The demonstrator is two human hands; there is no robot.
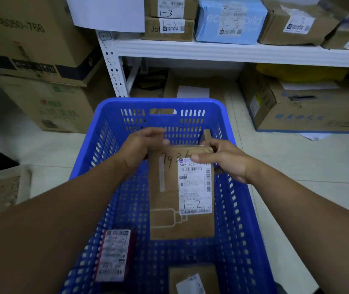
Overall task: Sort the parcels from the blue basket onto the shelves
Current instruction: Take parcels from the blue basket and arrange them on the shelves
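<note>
Brown cardboard parcel [169,209], tall and flat, with a white shipping label hand-marked "1-2", is upright in the blue plastic basket [109,115]; whether its lower end touches the bottom is unclear. The right hand [226,161] grips its upper right corner: the thumb lies on the front over the label, and the fingers [211,145] curl round the top edge. The left hand [141,147] sits against the upper left corner with the thumb tip touching the top edge. Its fingers are loosely curled just above, and I cannot tell whether they grip. Lower in the basket a small red-edged packet [114,255] with a white label leans on the left wall, and a brown box [192,279] lies at the near end. The basket rests on a pale tiled floor [296,166]. Behind it a white metal shelf [211,50] carries brown cartons [169,18] and a light blue package [231,22], marked "1-3". Large stacked cartons [41,60] stand at the left, and another large carton [307,107] sits under the shelf.
</note>
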